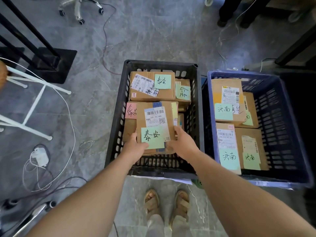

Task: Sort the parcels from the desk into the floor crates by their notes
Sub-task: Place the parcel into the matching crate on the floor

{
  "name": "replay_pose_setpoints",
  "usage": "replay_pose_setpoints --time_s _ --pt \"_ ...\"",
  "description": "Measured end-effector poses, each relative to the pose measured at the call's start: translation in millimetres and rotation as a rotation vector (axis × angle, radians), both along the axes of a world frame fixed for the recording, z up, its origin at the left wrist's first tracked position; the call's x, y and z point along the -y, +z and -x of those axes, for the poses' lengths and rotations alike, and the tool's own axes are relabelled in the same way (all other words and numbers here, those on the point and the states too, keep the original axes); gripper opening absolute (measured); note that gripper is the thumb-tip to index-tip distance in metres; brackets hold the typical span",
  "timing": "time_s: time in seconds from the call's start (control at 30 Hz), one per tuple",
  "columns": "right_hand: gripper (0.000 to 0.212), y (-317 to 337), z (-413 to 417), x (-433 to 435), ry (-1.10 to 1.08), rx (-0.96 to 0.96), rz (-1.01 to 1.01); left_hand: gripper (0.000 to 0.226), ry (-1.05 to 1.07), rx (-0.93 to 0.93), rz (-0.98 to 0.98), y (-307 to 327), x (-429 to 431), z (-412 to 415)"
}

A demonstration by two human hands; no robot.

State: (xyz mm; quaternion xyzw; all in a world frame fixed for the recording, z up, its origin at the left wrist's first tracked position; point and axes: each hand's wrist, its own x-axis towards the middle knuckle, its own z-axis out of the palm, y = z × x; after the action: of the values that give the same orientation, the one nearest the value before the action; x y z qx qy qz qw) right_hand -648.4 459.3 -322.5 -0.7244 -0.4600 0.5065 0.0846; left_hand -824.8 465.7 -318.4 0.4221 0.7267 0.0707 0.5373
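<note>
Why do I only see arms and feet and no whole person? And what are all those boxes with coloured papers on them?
The camera sits on the person's head and looks down, so you see what they see: their own arms, their sandals and the grey floor. There is just this one picture, and no machine, only two bare hands. The left hand and the right hand grip one brown parcel by its sides, over the parcels already in the black crate. I cannot tell whether it rests on them yet. Its green note says 泰安, like other notes in that crate. Beside it stands a blue crate, where the notes say 济南. So each crate collects parcels with the same word.
</note>
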Motion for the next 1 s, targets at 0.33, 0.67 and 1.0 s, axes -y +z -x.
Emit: replay_pose_setpoints --time_s 0.33,0.67,1.0 --pt "0.048 3 7 -3 0.045 0.033 -0.044 0.085 0.091 -0.082 -0.032 -4 -12 5" --pt "0.073 6 -8 -82 0.211 0.312 -0.194 0.066 0.027 -0.311 0.115 -13 -8 3" --pt "0.039 -9 -11 -83 0.232 0.352 -0.098 0.062 0.541 -0.038 -0.105 -18 -12 9"
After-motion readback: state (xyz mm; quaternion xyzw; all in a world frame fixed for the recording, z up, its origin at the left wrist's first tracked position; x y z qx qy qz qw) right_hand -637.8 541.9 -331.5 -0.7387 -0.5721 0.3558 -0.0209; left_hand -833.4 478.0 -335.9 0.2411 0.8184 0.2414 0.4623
